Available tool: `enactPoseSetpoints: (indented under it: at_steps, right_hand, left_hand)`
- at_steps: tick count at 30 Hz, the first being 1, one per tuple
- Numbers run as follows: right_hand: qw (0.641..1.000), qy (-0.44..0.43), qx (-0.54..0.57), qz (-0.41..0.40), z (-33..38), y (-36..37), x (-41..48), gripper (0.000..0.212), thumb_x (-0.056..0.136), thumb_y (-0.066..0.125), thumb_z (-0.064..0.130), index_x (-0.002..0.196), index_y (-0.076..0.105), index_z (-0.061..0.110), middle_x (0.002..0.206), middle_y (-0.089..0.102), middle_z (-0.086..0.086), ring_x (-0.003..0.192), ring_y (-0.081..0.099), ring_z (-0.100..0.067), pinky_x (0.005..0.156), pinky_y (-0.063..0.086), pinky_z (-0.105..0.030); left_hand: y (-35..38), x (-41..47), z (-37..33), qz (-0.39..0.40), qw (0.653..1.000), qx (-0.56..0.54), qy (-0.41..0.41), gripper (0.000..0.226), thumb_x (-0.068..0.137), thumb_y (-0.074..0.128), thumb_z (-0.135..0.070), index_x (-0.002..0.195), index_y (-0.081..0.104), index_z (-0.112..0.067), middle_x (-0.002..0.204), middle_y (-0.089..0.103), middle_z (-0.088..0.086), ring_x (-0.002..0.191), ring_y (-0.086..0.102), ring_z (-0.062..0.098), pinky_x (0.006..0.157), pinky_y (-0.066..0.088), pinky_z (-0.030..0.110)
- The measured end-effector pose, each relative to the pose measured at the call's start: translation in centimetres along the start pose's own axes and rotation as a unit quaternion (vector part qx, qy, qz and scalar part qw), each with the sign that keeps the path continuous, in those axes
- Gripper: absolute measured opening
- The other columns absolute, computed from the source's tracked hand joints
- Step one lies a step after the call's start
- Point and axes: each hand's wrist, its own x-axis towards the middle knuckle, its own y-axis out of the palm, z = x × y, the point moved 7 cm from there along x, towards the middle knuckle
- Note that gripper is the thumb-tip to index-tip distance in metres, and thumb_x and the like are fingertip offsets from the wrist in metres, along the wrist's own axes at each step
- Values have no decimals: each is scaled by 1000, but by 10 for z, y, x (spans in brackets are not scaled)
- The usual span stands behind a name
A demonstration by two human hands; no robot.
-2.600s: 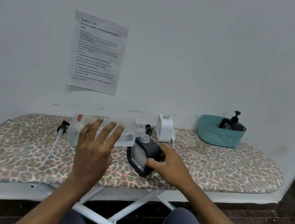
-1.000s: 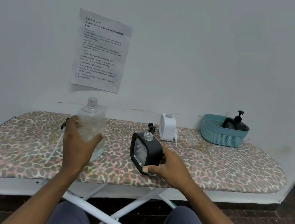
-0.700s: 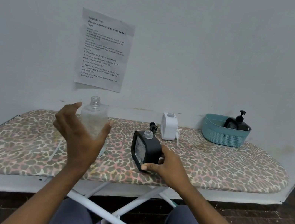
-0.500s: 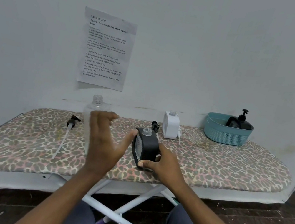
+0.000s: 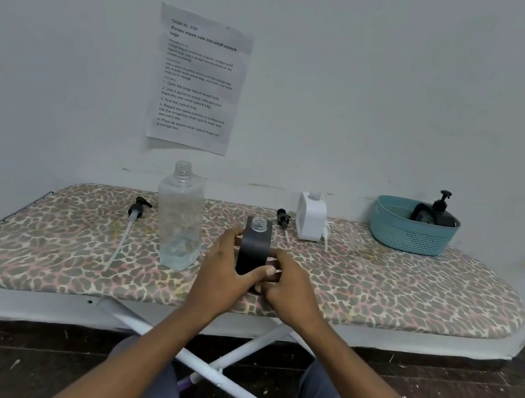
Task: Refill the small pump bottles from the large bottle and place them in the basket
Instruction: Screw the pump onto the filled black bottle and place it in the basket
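Note:
A small black bottle with an open clear neck stands upright on the ironing board, edge-on to me. My left hand grips its left side and my right hand grips its right side. The large clear bottle, uncapped and nearly empty, stands upright just left of my hands, untouched. A small white bottle without its pump stands further back. A black pump head lies beside it. The teal basket at the far right holds one black pump bottle.
The leopard-print ironing board stands against a white wall. A long pump with a dip tube lies at the left. A white pump tube lies right of the white bottle. A paper sheet hangs on the wall.
My left hand tipped the large bottle upright, set it down on the board and let go. It then moved right and took hold of the small black bottle beside my right hand.

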Motion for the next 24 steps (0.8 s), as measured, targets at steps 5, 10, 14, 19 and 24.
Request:
enactPoseSetpoints:
  at_steps: [5,10,14,19,24]
  right_hand:
    - [998,-6,-25,50,0,-2,1,69,86,62,-11,146,55,20,112,72,-1,85,73,-11,57,51,-17]
    - [988,-20,-112,104,11,-22,17,64,87,59,-11,143,63,17,126,74,1,103,74,-13,85,62,-31]
    - [981,-39,-188,40,36,-54,55,39,93,64,-3,127,75,12,123,76,-3,109,71,-17,97,58,-33]
    - [965,-51,-256,1,65,-62,139,19,86,61,-5,98,76,-6,106,77,-19,90,74,-35,75,63,-43]
    - [929,-17,-368,49,71,-33,202,35,92,78,13,76,47,10,77,59,-9,64,60,-25,62,53,-35]
  left_hand:
    - [6,-2,0,-13,1000,16,10,90,78,88,-52,150,42,-25,133,60,-3,114,59,12,86,46,14]
    - [6,-3,0,-14,999,34,3,77,83,85,-41,145,43,-24,119,66,-2,99,65,13,75,54,24]
    - [1,-1,5,1,999,32,-18,67,86,79,-27,142,43,-21,108,66,-2,81,64,4,55,49,14]
    - [-6,5,14,6,999,-4,-31,54,86,77,-24,129,44,-26,101,68,-2,74,70,11,57,60,35]
    - [-8,9,21,-14,999,-13,-38,41,84,76,-22,114,48,-27,92,66,-8,77,65,9,60,57,33]
